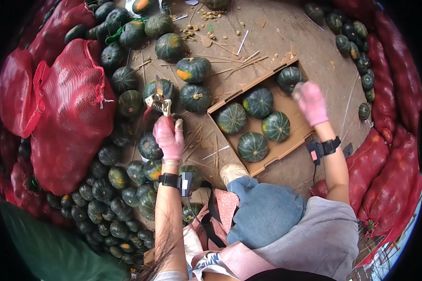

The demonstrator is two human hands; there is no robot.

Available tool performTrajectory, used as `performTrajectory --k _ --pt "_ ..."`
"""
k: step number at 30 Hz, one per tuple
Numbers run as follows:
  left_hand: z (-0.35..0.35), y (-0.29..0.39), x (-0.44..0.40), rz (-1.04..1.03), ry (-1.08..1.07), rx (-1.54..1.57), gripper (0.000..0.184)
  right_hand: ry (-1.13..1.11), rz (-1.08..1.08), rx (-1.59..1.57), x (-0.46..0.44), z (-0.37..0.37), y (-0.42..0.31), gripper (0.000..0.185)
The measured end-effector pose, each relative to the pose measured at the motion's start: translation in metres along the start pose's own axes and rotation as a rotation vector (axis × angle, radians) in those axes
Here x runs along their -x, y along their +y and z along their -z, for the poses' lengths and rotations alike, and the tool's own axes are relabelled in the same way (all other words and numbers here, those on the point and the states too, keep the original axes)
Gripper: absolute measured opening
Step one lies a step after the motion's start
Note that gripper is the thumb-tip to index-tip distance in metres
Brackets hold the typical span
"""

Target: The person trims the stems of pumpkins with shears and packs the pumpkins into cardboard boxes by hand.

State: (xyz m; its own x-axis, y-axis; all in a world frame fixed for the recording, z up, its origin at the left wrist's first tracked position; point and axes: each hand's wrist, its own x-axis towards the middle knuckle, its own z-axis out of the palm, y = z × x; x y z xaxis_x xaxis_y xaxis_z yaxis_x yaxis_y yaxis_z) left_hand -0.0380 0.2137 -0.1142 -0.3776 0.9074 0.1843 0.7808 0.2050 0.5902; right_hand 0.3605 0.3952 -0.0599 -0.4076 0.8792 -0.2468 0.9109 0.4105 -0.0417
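My left hand [169, 138], in a pink glove, is closed around the handles of pruning shears [159, 99]. The blades are parted and point away from me, above a dark green pumpkin [149, 90]. At the far right corner of a shallow cardboard box [286, 153], my pink-gloved right hand [310, 104] has its fingers curled against the near side of a pumpkin [290, 78]; its fingertips are partly hidden. Several more pumpkins sit in the box, among them a striped one [252, 146] at the near side and one [231, 118] at the left.
Loose pumpkins [194, 97] stand left of the box, with a heap [109, 189] nearer me. Red mesh sacks line the left [75, 117] and right [382, 182]. Dry stalks [241, 65] and scraps litter the floor. My shoe [233, 173] is by the box's near edge.
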Motion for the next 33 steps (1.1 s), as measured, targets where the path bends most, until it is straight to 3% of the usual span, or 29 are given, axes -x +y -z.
performTrajectory --k 1,4,7,9,11,12,15,19,23,24,25,27,30,33 --pt "-0.003 0.000 -0.004 0.027 0.012 -0.019 0.031 0.359 0.021 -0.132 -0.008 0.007 0.005 0.051" --pt "-0.013 0.006 -0.020 0.023 0.043 -0.170 0.026 0.097 0.021 0.077 -0.035 0.026 -0.009 0.065" --pt "-0.010 0.004 -0.030 0.101 -0.065 -0.211 0.023 0.044 0.046 0.281 -0.027 0.021 -0.031 0.089" --pt "-0.009 0.002 -0.027 0.022 -0.008 -0.203 0.021 0.269 0.161 0.215 -0.011 -0.007 -0.032 0.078" --pt "-0.008 0.006 -0.026 0.075 -0.019 -0.211 0.022 0.548 0.263 0.281 0.012 -0.067 -0.014 0.058" --pt "-0.008 0.007 -0.025 0.097 -0.029 -0.204 0.023 0.449 0.277 0.236 0.021 -0.067 -0.019 0.052" --pt "-0.008 0.008 -0.021 0.124 -0.005 -0.173 0.022 0.053 0.281 0.123 0.038 -0.004 -0.035 0.068" --pt "-0.008 0.002 -0.018 0.148 -0.010 -0.102 0.019 0.012 0.471 0.112 0.045 -0.004 -0.007 0.062" --pt "-0.007 0.000 -0.018 0.131 0.005 -0.095 0.017 0.132 0.380 0.191 0.026 -0.023 -0.018 0.054" --pt "-0.004 0.001 -0.020 0.158 -0.041 -0.076 0.018 0.120 0.233 0.265 0.009 -0.013 -0.032 0.047" --pt "-0.004 0.001 -0.020 0.161 -0.039 -0.081 0.018 0.058 0.173 0.053 -0.015 0.033 -0.066 0.040" --pt "-0.004 0.001 -0.021 0.163 -0.042 -0.100 0.018 -0.010 0.346 -0.131 -0.061 0.042 -0.071 0.035" --pt "-0.005 0.002 -0.024 0.194 -0.065 -0.111 0.020 0.430 0.674 -0.346 -0.160 0.089 -0.185 0.034" --pt "0.000 0.010 -0.037 0.247 -0.176 -0.170 0.025 0.376 0.860 -0.279 -0.275 0.082 -0.282 0.044"
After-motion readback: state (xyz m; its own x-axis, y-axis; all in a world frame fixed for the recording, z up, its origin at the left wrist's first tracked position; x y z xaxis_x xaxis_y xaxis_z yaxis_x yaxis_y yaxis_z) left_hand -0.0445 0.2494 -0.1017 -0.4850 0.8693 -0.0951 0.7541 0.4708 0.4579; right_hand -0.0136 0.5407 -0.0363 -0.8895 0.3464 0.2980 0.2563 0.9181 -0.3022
